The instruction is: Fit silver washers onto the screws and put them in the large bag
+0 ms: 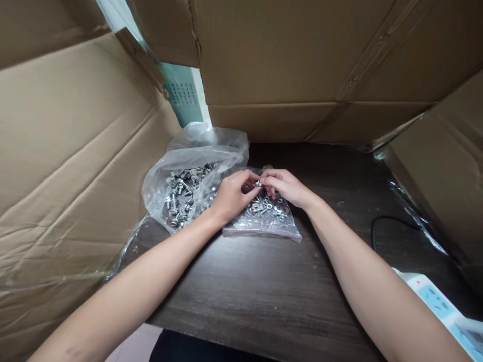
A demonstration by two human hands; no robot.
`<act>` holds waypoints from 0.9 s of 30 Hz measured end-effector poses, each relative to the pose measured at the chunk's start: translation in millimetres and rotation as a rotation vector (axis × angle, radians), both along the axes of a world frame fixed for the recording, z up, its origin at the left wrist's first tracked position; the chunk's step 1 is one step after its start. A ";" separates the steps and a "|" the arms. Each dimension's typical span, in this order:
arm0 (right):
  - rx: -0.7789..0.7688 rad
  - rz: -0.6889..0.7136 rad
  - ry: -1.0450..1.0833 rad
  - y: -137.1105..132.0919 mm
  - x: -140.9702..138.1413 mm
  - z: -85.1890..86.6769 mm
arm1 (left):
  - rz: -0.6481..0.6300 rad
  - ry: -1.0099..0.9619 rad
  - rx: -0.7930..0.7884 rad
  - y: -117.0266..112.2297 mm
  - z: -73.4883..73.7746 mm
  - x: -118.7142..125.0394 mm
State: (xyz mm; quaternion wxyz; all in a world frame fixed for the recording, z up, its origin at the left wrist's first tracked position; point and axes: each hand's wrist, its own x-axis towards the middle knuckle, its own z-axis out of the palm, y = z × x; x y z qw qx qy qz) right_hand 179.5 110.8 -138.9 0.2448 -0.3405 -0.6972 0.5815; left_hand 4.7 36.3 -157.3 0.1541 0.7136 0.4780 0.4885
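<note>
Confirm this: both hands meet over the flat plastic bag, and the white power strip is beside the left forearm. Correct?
No: the head view shows the white power strip beside the right forearm, not the left. The left hand and right hand do meet over the flat plastic bag.

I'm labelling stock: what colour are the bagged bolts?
The bolts are silvery; see the head view.

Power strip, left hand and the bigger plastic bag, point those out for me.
Power strip [434, 297]: head view, on its blue socket panel.
Left hand [229, 196]: head view, on its back.
Bigger plastic bag [155, 185]: head view, on its left wall.
</note>
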 end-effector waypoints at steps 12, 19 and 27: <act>0.003 0.010 0.004 0.5 0.1 -0.1 | 0.001 -0.002 -0.008 -1.1 1.6 1.6; -0.010 -0.005 -0.003 -0.7 0.1 0.7 | -0.001 -0.003 -0.019 -0.5 1.0 0.5; -0.007 -0.005 0.013 -1.5 -0.3 1.6 | 0.001 0.010 -0.028 -1.5 2.5 1.0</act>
